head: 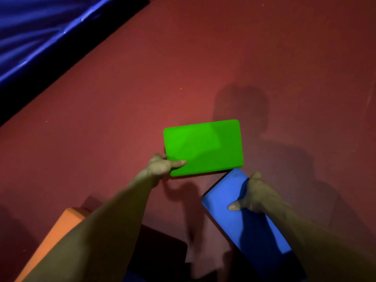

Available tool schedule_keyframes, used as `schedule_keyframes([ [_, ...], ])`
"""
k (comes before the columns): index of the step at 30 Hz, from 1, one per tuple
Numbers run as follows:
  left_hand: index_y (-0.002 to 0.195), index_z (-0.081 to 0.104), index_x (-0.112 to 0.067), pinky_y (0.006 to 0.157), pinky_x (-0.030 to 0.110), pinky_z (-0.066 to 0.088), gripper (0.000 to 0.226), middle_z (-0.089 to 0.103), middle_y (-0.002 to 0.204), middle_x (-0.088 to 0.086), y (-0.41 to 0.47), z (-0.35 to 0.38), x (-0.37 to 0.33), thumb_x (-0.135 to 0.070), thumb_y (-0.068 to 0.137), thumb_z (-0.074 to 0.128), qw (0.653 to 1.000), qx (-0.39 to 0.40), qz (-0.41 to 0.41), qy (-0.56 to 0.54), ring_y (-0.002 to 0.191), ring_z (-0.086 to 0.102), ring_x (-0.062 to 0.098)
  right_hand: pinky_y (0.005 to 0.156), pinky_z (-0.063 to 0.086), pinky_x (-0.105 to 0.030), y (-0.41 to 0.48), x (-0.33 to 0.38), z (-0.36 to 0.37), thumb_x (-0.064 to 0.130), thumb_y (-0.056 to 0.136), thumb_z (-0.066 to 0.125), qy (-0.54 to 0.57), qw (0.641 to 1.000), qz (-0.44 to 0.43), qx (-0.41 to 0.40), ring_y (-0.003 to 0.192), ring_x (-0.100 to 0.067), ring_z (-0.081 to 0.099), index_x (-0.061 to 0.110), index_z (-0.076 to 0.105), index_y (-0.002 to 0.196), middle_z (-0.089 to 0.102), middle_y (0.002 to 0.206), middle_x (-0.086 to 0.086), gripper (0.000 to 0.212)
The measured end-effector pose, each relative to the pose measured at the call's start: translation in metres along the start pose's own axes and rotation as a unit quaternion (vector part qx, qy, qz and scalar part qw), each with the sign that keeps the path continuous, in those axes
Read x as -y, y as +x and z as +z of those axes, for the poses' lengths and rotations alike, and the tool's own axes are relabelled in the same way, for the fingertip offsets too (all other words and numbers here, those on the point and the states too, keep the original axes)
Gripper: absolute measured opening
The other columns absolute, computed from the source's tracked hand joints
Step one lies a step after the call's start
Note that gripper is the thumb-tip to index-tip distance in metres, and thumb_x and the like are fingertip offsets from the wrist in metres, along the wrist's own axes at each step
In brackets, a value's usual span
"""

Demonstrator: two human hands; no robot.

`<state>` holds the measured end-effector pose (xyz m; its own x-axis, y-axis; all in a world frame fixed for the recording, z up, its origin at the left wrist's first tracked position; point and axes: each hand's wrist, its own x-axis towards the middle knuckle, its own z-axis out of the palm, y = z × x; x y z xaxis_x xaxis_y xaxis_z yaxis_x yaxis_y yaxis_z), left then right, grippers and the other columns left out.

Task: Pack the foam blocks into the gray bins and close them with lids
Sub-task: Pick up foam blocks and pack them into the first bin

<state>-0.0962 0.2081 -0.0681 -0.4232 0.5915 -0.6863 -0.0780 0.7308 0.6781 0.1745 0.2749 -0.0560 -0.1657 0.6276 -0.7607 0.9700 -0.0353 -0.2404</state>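
Wide red floor [183,58] fills the view, with a shiny blue mat [40,27] running across the top left corner, and no gray bin or lid is in sight, so wherever these blocks are headed is out of shot. Down low at the left there's an orange block [61,226], mostly hidden under the left forearm, and whether it sits on the floor I cannot tell. A dark shape [162,245] beside it is too shadowed to name. The blue block [223,190] is up off the floor at lower right, tilted, and its far corner seems to meet the near edge of the green block [203,147], which is held flat and face-up mid-frame. Each is carried one-handed by an edge without drooping, so I'd call them light and stiff enough to keep shape, soft-skinned, matte and grippy rather than slick, nothing to break. An edge pinch like this, thumb on the broad face, looks a good hold, and near a corner seems fine given the low weight. The left hand [160,165] pinches the green block at its near left corner, thumb on top, fingers curled underneath. The right hand [256,194] clasps the blue block's right edge, thumb pressed on its face and fingers wrapped out of sight. The count: three blocks, one orange, one blue, one green, then two hands, zero bins and zero lids showing.
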Motion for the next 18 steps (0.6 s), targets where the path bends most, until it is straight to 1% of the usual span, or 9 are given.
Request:
schedule_keyframes([
  [2,0.094,0.071,-0.002,0.037,0.013,0.039,0.021,0.074,0.075,0.008,-0.02,0.011,0.004,-0.012,0.078,0.082,0.999,0.011,0.007,-0.033,0.039,0.057,0.004,0.098,0.042,-0.036,-0.004,-0.001,0.0,0.051,0.053,0.092,-0.006,1.0,-0.018,0.0,0.127,-0.034,0.05,-0.005,0.016,0.142,0.048,0.141,-0.021,0.13],
  [4,0.081,0.068,-0.01,0.035,0.013,0.035,0.025,0.064,0.053,-0.003,-0.036,0.016,0.01,-0.029,0.076,0.085,0.998,-0.035,0.001,-0.05,0.035,0.051,0.004,0.102,0.041,-0.036,-0.009,-0.003,0.0,0.056,0.052,0.091,-0.007,1.0,-0.03,0.0,0.13,-0.034,0.048,-0.004,0.017,0.145,0.045,0.145,-0.02,0.133],
  [7,0.083,0.072,-0.012,0.055,0.028,0.051,0.055,0.07,0.07,0.001,-0.059,0.0,0.026,-0.058,0.055,0.087,0.991,-0.113,-0.017,-0.065,0.061,0.065,0.016,0.083,0.047,-0.032,-0.019,0.002,-0.001,0.066,0.046,0.088,-0.015,0.999,-0.03,-0.013,0.103,-0.028,0.06,0.003,0.058,0.116,0.064,0.119,-0.012,0.099],
  [8,0.088,0.074,-0.012,0.062,0.035,0.055,0.065,0.073,0.076,0.004,-0.067,-0.008,0.032,-0.061,0.047,0.087,0.988,-0.126,-0.015,-0.084,0.067,0.068,0.02,0.076,0.046,-0.03,-0.026,0.004,-0.001,0.069,0.044,0.086,-0.014,0.999,-0.028,-0.019,0.093,-0.026,0.061,0.004,0.064,0.104,0.066,0.108,-0.01,0.092],
  [10,0.095,0.074,-0.01,0.064,0.04,0.058,0.072,0.075,0.085,0.01,-0.087,-0.024,0.042,-0.057,0.043,0.088,0.982,-0.14,-0.022,-0.127,0.069,0.07,0.025,0.075,0.043,-0.029,-0.038,0.01,0.003,0.071,0.039,0.086,0.0,0.999,-0.025,-0.04,0.094,-0.025,0.06,0.001,0.057,0.113,0.063,0.111,-0.012,0.106],
  [12,0.097,0.072,-0.009,0.059,0.039,0.061,0.062,0.074,0.091,0.011,-0.109,-0.042,0.052,-0.048,0.052,0.091,0.974,-0.149,-0.03,-0.169,0.067,0.073,0.021,0.085,0.044,-0.034,-0.057,0.02,0.012,0.062,0.044,0.091,0.031,0.997,-0.027,-0.059,0.115,-0.03,0.056,-0.003,0.034,0.133,0.054,0.129,-0.016,0.124],
  [15,0.092,0.072,-0.005,0.043,0.026,0.05,0.051,0.072,0.077,0.012,-0.146,-0.074,0.063,-0.043,0.063,0.089,0.967,-0.192,-0.019,-0.168,0.051,0.067,0.019,0.08,0.042,-0.036,-0.09,0.04,0.027,0.048,0.054,0.093,0.054,0.992,-0.058,-0.098,0.115,-0.034,0.055,0.001,0.028,0.124,0.053,0.124,-0.017,0.106],
  [17,0.101,0.072,-0.008,0.05,0.035,0.055,0.073,0.074,0.083,0.01,-0.17,-0.1,0.068,-0.058,0.05,0.088,0.959,-0.22,-0.002,-0.18,0.062,0.071,0.024,0.078,0.042,-0.036,-0.116,0.057,0.027,0.05,0.054,0.092,0.09,0.977,-0.093,-0.167,0.109,-0.032,0.056,0.007,0.031,0.116,0.054,0.12,-0.014,0.097],
  [18,0.105,0.071,-0.013,0.056,0.042,0.059,0.084,0.076,0.087,0.006,-0.18,-0.114,0.072,-0.067,0.043,0.087,0.955,-0.244,0.013,-0.167,0.069,0.073,0.024,0.086,0.045,-0.037,-0.133,0.067,0.024,0.053,0.053,0.091,0.109,0.966,-0.112,-0.204,0.117,-0.033,0.053,0.005,0.033,0.125,0.051,0.129,-0.016,0.104],
])
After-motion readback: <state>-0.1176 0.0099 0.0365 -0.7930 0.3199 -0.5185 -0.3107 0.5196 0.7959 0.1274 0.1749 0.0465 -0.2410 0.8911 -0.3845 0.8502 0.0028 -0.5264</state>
